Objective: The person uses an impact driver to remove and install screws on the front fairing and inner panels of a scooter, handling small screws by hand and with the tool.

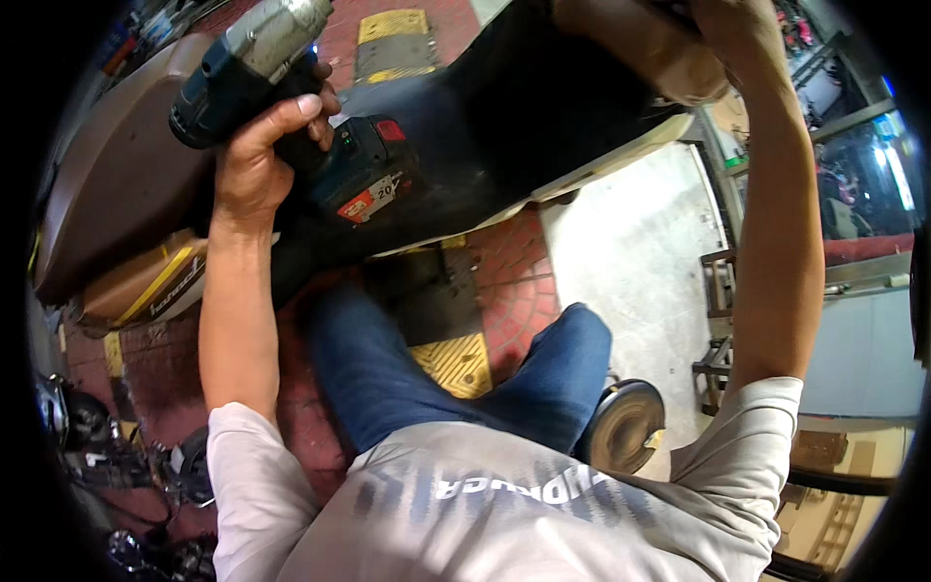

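Note:
My left hand [262, 150] is closed round the grip of a cordless impact driver [276, 48], dark blue-green with a silver nose and a battery at its base. The driver is held over the scooter [543, 107], beside its brown seat [126, 175]. My right hand [737, 44] reaches to the scooter's front end at the top edge, next to a blurred tan part [655, 48] that I cannot make out. That hand's fingers are cut off or hidden, so their hold does not show.
Below the scooter is red paving with a yellow-and-black ramp strip [456, 364]. By my right knee stands a round stool [626, 427]. Motorcycle parts [87, 417] crowd the left side; a glass case [863, 184] stands at the right.

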A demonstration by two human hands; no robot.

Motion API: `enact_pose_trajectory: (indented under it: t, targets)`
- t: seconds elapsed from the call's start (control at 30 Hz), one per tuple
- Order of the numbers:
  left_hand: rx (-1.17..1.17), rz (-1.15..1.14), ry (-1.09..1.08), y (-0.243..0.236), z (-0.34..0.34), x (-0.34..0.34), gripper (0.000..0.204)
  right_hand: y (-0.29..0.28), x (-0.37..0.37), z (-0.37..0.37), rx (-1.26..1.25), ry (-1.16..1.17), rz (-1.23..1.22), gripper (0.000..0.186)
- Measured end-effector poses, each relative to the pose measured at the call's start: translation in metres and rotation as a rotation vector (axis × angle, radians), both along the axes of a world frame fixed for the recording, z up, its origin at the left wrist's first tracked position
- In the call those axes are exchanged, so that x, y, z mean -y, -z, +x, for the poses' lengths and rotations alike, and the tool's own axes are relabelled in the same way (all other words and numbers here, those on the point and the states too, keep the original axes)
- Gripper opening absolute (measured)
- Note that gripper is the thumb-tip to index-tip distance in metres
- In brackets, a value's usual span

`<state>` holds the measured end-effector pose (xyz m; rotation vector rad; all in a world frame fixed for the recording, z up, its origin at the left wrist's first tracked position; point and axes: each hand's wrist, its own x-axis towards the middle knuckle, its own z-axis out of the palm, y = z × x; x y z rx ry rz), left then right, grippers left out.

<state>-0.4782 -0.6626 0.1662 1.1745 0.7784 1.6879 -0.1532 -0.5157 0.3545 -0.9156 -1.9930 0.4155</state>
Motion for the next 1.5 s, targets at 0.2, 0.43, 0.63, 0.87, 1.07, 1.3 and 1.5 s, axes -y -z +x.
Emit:
enact_pose_trajectory:
  t: [0.2,0.43,0.63,0.87,1.07,1.3,1.5]
  targets:
    - [-0.072,-0.072,-0.044,0.05,-0.028,0.012,0.033,0.071,0.028,-0.009,0.125,0.07,0.626,0.013]
    - [-0.192,-0.139,-0.205,0.087,-0.037,0.022,0.022,0.114,0.007,-0.018,-0.118,-0.032,0.804,0.014]
    - [-0.471,-0.262,-0.399,0.103,-0.026,0.016,0.02,0.315,-0.002,-0.097,0.29,-0.109,-0.037,0.03]
    - [-0.522,-0.173,-0.518,0.117,-0.032,0.012,0.008,0.406,-0.024,-0.16,0.456,0.043,-0.105,0.021]
    - [-0.482,-0.259,-0.525,0.119,-0.034,0.013,0.014,0.421,-0.024,-0.153,0.525,0.044,0.077,0.017]
    - [-0.324,-0.361,-0.521,0.13,-0.037,0.019,0.025,0.433,0.049,-0.073,-0.229,0.263,-0.197,0.016]
    - [-0.257,-0.248,-0.527,0.118,-0.033,0.026,0.023,0.634,0.13,-0.004,-0.017,0.664,-0.594,0.023]
